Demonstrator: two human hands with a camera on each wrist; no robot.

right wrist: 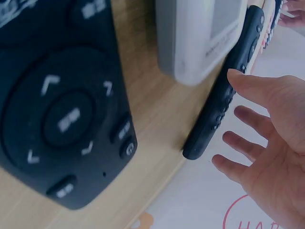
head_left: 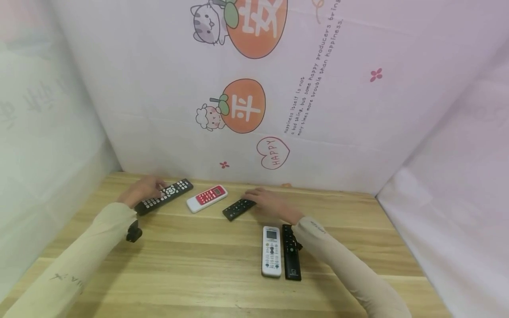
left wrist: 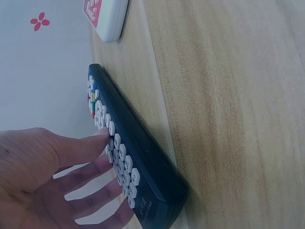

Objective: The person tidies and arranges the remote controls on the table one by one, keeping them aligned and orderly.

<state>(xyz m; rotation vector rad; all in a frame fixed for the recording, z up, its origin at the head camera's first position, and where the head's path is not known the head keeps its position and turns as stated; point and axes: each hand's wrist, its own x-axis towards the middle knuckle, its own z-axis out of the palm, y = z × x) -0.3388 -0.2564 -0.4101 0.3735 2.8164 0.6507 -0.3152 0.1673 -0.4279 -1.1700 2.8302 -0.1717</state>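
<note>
Left hand (head_left: pixel 145 189) and right hand (head_left: pixel 274 205), fingers spread.
Thumbs at, respectively, a long black white-buttoned remote (head_left: pixel 175 189) and a slim black remote (head_left: pixel 237 209).

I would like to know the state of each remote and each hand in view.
Black remote with white buttons: face up on the table
Red-faced remote: face up, untouched
Small black remote: face up, partly covered
White remote: face up, untouched, display unreadable
Long black remote: face up
Left hand: thumb on buttons, fingertips partly hidden
Right hand: fingers spread, thumb at small black remote
</note>
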